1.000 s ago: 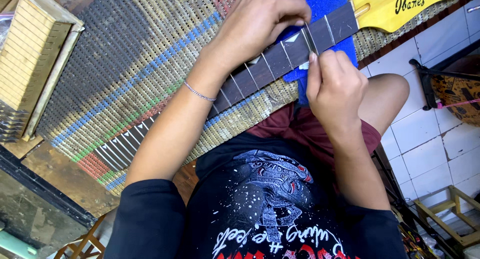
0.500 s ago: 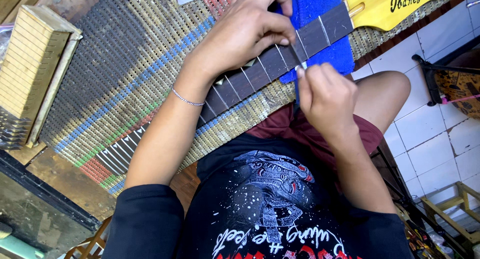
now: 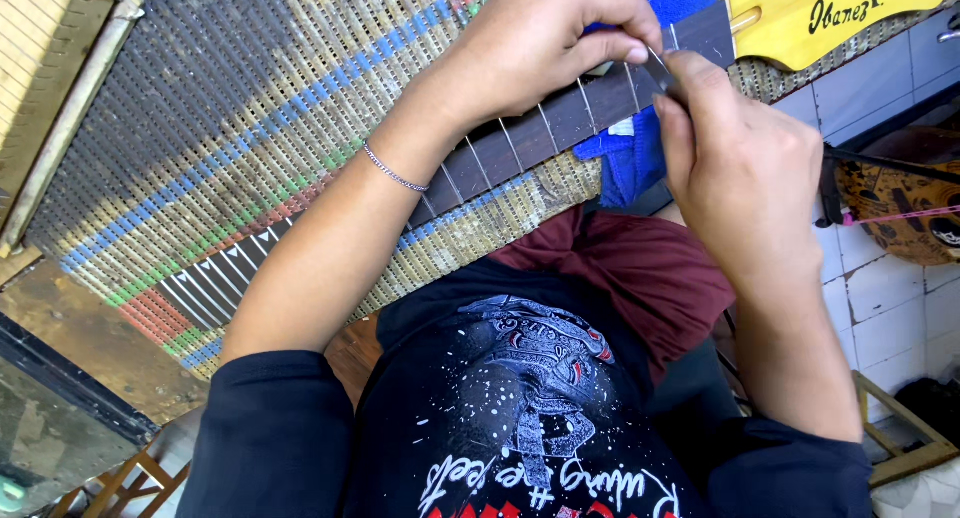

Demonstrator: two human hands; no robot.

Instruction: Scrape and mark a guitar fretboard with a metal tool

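The guitar neck lies slanting across the woven mat on the bench, its far end on the blue cloth beside the yellow headstock. Both hands have shifted toward that headstock. The left hand curls over the frets, fingers pinching; the right hand pinches a thin metal tool against the fretboard.

Left hand: palm down, fingers curled, thumb and forefinger pinched at the tip. Thin silver bracelet on the wrist; forearm bare, dark sleeve pushed up to the elbow. Right hand: back facing up, fingers folded into a closed grip, thumb extended toward the left pinch. The two grips meet, fingertips almost touching. Both elbows bent, forearms converging.
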